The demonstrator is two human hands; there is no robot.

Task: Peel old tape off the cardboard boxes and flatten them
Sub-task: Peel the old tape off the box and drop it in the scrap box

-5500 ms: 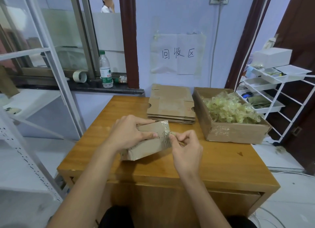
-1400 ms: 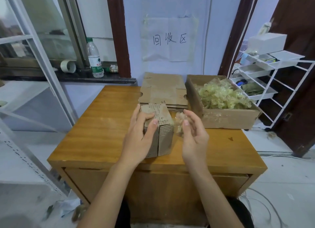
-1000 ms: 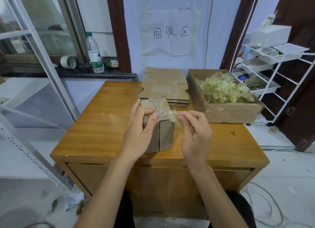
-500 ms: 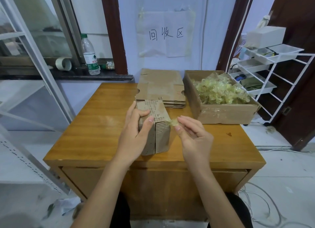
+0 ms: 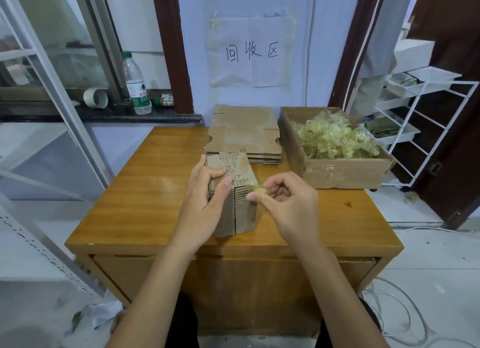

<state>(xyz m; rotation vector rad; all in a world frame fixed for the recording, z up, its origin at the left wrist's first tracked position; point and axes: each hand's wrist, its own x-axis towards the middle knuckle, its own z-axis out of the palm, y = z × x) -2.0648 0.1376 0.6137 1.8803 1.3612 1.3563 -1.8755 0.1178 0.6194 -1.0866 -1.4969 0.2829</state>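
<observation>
Head view: left hand (image 5: pixel 205 204) gripping small brown cardboard box (image 5: pixel 235 191), right hand (image 5: pixel 283 202) pinching wadded yellowish tape (image 5: pixel 257 189); next, binning it.

2 bare forearms, dark trousers (image 5: pixel 181 319).

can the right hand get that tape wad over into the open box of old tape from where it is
Probably yes: the right hand pinches the tape wad, and the open box sits just beyond it with nothing between.

Left hand (image 5: pixel 205 204) curled round the left side of the small box (image 5: pixel 235 194), thumb across its front. Right hand (image 5: pixel 288 204) just right of the box, fingertips pinching a tape scrap (image 5: pixel 257 189).
</observation>
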